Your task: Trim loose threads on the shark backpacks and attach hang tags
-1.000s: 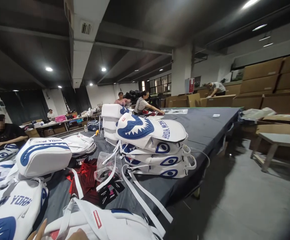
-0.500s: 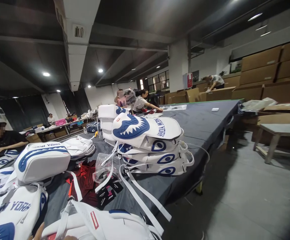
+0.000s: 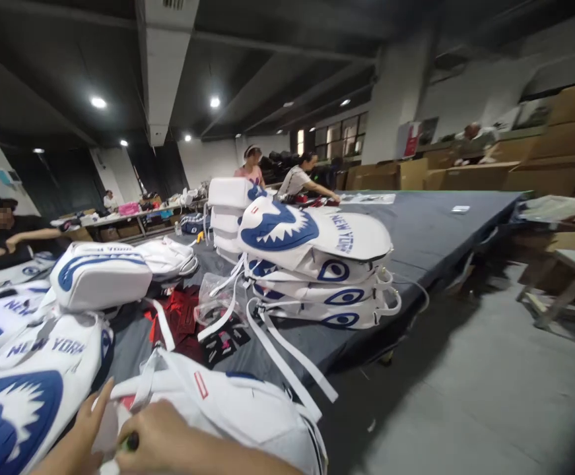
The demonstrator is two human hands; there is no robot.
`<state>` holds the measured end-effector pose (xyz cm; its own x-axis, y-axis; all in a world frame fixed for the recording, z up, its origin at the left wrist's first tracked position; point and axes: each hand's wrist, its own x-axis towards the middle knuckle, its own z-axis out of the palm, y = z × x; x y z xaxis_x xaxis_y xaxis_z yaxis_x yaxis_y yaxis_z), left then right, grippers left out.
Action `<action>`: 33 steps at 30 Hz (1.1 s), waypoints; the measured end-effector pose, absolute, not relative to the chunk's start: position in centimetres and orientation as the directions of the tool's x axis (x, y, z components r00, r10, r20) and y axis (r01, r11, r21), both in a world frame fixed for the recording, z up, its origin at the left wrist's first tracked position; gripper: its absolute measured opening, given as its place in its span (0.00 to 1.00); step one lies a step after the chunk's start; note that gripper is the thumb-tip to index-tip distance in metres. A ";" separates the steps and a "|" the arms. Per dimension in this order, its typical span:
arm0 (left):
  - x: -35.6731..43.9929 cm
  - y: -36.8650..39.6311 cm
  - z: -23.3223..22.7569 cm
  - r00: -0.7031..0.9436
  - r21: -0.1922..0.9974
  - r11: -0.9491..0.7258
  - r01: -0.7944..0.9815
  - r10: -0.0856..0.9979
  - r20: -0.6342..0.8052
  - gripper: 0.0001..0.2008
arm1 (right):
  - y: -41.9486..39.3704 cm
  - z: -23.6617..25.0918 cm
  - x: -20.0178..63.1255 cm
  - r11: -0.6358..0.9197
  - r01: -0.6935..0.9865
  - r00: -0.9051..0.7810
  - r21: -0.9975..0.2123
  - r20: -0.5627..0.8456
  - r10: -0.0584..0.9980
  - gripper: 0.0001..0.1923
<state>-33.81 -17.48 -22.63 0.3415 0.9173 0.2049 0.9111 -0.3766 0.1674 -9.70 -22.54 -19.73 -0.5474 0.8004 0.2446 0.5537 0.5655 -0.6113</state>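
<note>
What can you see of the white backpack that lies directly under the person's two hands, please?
The white backpack lies flat on the dark table, at its near edge. Its material looks like smooth white synthetic leather. It has a small red tag, a bit of blue trim and white straps lying over it. The left hand touches its near end with open fingers. The right hand rests on it and pinches something small and green; what that is cannot be told.

Dim workshop: dark ceiling (image 3: 277, 39) with round lights (image 3: 98, 102), grey floor (image 3: 465, 396), stacked cardboard boxes (image 3: 554, 142), far windows (image 3: 337, 128).
</note>
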 end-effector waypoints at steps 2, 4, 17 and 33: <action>-33.1 -19.2 -20.8 0.334 0.173 -0.353 0.919 0.934 0.129 0.54 | -23.4 -18.5 -9.4 0.526 0.591 -0.524 -0.612 0.205 0.827 0.15; -32.0 -20.5 -18.8 0.310 0.194 -0.317 0.929 0.949 0.064 0.52 | -24.0 -17.0 -8.8 0.503 0.619 -0.512 -0.604 0.175 0.841 0.12; -28.2 -22.9 -14.9 0.152 0.139 -0.128 0.982 0.972 -0.177 0.50 | -16.5 -17.6 10.5 -0.038 0.961 0.048 -0.273 0.030 0.998 0.14; -31.1 -21.3 -18.8 0.250 0.112 -0.247 0.963 0.968 -0.014 0.49 | -10.2 -24.5 12.9 0.066 0.997 -0.061 0.038 -0.121 0.991 0.16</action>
<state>-31.14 -21.33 -18.82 0.2497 0.9682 -0.0140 0.9626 -0.2466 0.1124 12.91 -10.22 -24.50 -0.0610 0.9907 -0.1213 0.9971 0.0660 0.0376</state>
